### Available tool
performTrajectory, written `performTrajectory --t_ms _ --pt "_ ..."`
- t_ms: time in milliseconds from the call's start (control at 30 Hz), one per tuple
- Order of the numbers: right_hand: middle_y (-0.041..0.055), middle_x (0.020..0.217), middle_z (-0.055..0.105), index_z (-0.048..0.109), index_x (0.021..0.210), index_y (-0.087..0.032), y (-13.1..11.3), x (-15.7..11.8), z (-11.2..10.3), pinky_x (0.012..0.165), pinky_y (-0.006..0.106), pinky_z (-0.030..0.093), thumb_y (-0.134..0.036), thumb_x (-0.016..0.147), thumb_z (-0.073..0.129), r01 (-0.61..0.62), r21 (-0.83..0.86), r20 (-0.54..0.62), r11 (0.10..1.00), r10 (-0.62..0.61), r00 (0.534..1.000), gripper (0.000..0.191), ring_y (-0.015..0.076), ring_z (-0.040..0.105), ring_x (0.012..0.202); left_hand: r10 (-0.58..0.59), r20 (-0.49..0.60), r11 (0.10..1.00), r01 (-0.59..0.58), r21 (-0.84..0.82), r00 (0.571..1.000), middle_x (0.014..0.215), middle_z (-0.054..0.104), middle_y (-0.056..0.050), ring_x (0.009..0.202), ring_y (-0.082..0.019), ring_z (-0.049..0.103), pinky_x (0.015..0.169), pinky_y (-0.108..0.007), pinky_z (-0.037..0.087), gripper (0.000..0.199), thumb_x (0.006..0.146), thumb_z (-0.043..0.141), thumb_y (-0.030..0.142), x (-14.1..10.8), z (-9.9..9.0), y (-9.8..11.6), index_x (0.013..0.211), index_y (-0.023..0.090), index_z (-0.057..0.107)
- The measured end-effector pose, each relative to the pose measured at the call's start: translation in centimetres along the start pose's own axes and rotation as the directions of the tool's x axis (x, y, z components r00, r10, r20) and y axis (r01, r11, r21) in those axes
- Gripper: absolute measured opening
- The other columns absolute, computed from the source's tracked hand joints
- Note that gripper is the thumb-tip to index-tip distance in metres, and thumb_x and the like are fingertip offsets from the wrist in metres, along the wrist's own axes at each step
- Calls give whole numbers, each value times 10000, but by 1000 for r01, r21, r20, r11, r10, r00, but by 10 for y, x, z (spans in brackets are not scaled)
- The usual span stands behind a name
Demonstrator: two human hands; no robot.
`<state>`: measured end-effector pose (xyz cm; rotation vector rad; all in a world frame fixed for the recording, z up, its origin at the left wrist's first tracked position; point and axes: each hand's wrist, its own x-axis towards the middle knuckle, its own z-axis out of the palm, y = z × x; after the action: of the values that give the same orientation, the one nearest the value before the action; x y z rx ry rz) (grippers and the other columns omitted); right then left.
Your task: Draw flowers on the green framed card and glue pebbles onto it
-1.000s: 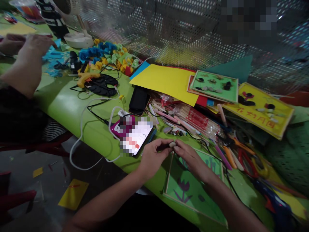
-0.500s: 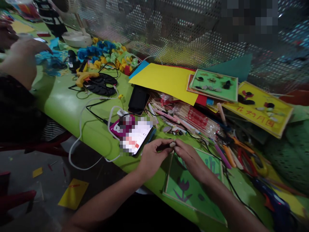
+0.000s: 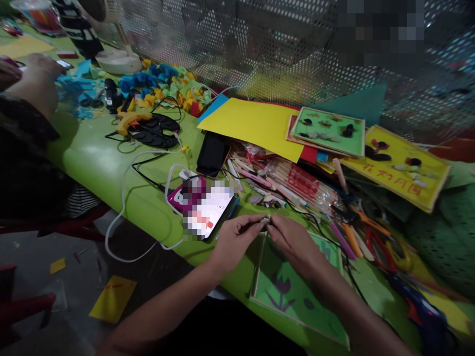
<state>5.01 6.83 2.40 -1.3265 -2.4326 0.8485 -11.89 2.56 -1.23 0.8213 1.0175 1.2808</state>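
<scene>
My left hand (image 3: 235, 241) and my right hand (image 3: 291, 238) meet at the fingertips, both closed in a pinch. Between them is a small pale pebble (image 3: 265, 221), mostly covered by the fingers. Below my right hand and forearm lies a green framed picture (image 3: 269, 277) with dark tulip shapes, partly hidden by the arm. Just left of my left hand rests a lit phone (image 3: 217, 207), its screen partly blurred out. A heap of small stones (image 3: 265, 199) sits on the table beyond my fingers.
Sticks in plastic (image 3: 304, 180), scissors (image 3: 374, 242) and a dark blue glue gun (image 3: 423, 306) crowd the right. Another framed picture (image 3: 401, 173) lies behind. White cable (image 3: 124, 198) loops over the table edge. A co-worker's hand (image 3: 39, 81) is at far left.
My fingers have closed further over the pebble, so less of it shows, and my right hand has turned slightly. The co-worker's hand at far left has shifted left.
</scene>
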Motion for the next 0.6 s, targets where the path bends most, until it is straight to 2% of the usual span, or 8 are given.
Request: performTrajectory --t_ms 167,300,600 --pt "39 736 558 395 768 -256 -1 0 7 646 354 351 -316 999 361 34 -97 -44 995 -38 998 241 210 488 661 -13 -21 1000 13 8 1000 1080 817 -64 1034 -211 753 1010 -358 565 224 850 764 268 1 0 2 1052 188 823" --pt "44 734 559 403 769 -257 -1 0 9 652 360 357 -314 1000 347 37 -96 -57 995 -43 997 244 214 490 663 -37 -17 999 36 -35 999 1054 819 -71 975 -206 760 970 -360 583 244 838 796 305 3 0 0 1047 182 823" --pt "54 886 635 500 879 -244 -3 -2 -2 725 357 432 -445 1057 328 7 180 11 984 -9 1000 319 228 578 810 -44 -19 991 41 -130 999 992 822 -51 911 -172 753 906 -300 590 249 817 840 346 4 0 -1 1013 193 827"
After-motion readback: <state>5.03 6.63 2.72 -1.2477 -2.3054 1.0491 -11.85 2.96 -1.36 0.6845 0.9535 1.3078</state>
